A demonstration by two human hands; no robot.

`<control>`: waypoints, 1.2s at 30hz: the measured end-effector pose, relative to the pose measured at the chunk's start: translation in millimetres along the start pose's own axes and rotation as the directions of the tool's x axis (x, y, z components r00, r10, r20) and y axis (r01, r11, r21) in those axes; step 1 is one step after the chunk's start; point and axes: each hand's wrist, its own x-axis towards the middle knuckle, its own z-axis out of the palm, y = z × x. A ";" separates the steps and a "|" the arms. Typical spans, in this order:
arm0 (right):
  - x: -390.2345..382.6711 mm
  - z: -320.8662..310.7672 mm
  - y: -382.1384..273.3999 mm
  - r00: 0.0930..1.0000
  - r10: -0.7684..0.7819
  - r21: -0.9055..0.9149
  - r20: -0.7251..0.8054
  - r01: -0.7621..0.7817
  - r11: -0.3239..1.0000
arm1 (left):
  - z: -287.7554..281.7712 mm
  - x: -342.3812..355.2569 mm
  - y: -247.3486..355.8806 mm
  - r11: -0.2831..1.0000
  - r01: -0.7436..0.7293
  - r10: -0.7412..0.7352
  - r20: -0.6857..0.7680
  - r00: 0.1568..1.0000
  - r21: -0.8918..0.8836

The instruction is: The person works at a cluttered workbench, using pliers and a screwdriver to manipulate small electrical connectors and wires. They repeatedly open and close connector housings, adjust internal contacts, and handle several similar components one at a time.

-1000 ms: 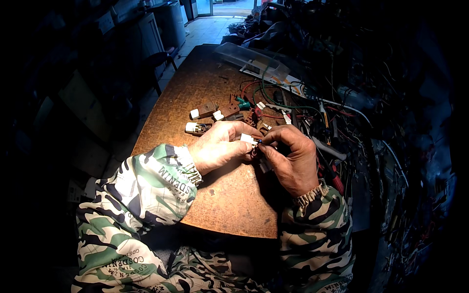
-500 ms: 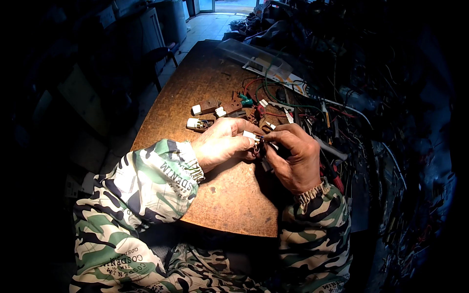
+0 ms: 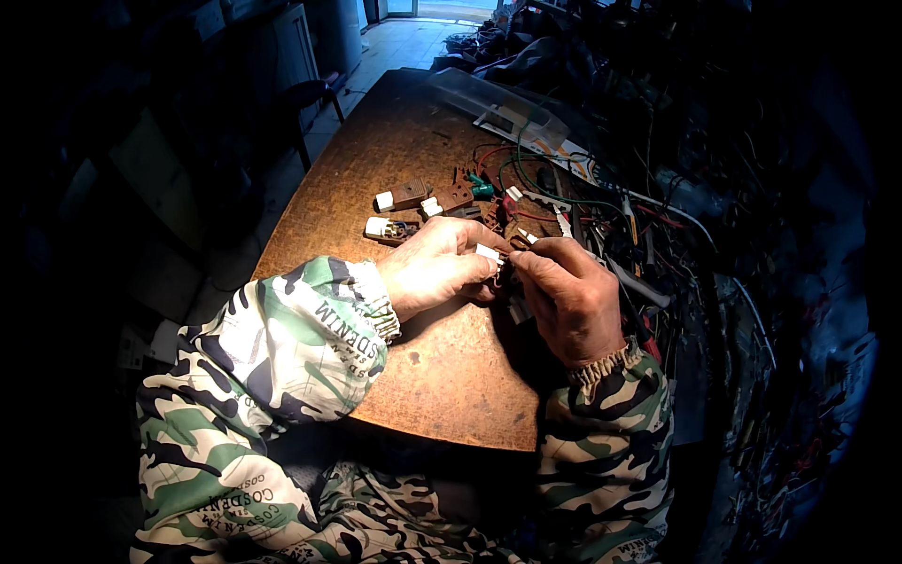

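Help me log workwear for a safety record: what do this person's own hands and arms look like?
The left hand and right hand are bare, without gloves. The left sleeve and right sleeve are loose camouflage in green, black and cream, ending in gathered, elastic-looking cuffs. Dark lettering marks the left sleeve, which looks paler under the light.

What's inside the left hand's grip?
The left hand holds a small piece with a white part showing. The rest is mostly covered by that hand and the right hand, so unseen.
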 end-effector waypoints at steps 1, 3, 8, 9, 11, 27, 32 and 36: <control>-0.9 -3.1 0.3 1.000 0.007 -0.008 -0.005 -0.007 1.000 | 2.0 2.9 0.4 1.000 -0.007 0.007 0.016 1.000 0.001; -0.5 -2.0 0.2 1.000 0.007 -0.001 -0.009 -0.007 1.000 | 2.8 2.9 0.7 1.000 0.002 -0.002 0.000 1.000 0.017; 0.5 0.2 -0.8 1.000 0.003 -0.010 -0.018 -0.003 1.000 | 2.3 2.7 -2.9 1.000 -0.016 0.016 0.003 1.000 0.002; 0.0 -1.0 0.0 1.000 0.001 -0.013 -0.016 -0.002 1.000 | 4.2 3.3 -1.6 1.000 -0.017 0.017 0.006 1.000 -0.001; -0.3 -0.6 1.4 1.000 -0.008 -0.011 -0.010 0.008 1.000 | 5.7 2.6 -2.0 1.000 -0.027 0.027 -0.010 1.000 -0.003; 4.6 -1.8 -4.9 0.977 0.207 0.190 0.059 -0.215 0.958 | 7.6 4.4 -12.5 0.967 -0.150 0.169 -0.078 0.982 0.205; 5.0 -1.8 -5.6 0.978 0.196 0.192 0.065 -0.205 0.960 | 11.4 1.6 -9.2 0.958 -0.131 0.166 -0.121 0.979 0.257; 5.0 2.9 -4.0 0.987 0.147 0.170 0.059 -0.155 0.973 | 9.1 1.7 -14.0 0.974 -0.097 0.130 -0.157 0.979 0.204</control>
